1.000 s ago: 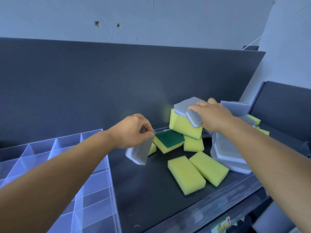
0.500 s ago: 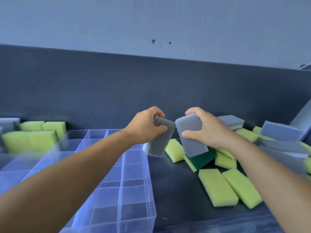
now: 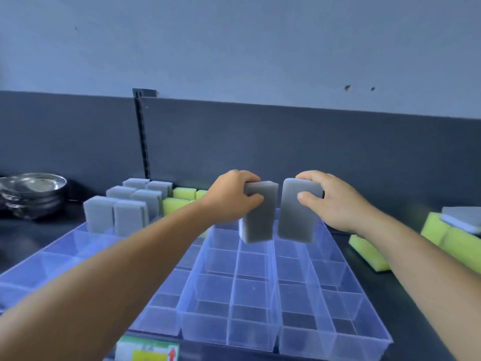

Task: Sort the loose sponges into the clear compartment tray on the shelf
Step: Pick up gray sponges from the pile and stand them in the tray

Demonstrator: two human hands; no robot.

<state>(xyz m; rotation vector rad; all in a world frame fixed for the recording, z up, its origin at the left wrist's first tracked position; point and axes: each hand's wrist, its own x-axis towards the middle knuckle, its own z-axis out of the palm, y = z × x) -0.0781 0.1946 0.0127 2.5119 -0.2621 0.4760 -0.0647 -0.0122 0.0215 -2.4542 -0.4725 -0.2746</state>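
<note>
**Two grey sponges over the tray, and little room for error**

I am pinching one grey sponge [image 3: 259, 212] by its top edge with my left hand [image 3: 231, 198], thumb in front and fingers curled over the back, and I am gripping a second grey sponge [image 3: 296, 212] the same way with my right hand [image 3: 335, 201]. Both are hanging upright, just beside each other, above the far middle compartments of the clear compartment tray [image 3: 260, 342].

I am judging the risks from here. The sponges are hanging so close that they could be brushing together as I lower them, twisting one so it catches on a divider and ends up straddling two cells. My grips are only on the upper ends, so a soft sponge could be swinging or slipping out early. The sorted grey sponges [image 3: 115, 217] and yellow sponges [image 3: 179, 203] are standing at the tray's far left; my left forearm is passing near them and could be knocking that row over. More loose yellow sponges [image 3: 369, 254] are waiting on the shelf to the right.
</note>
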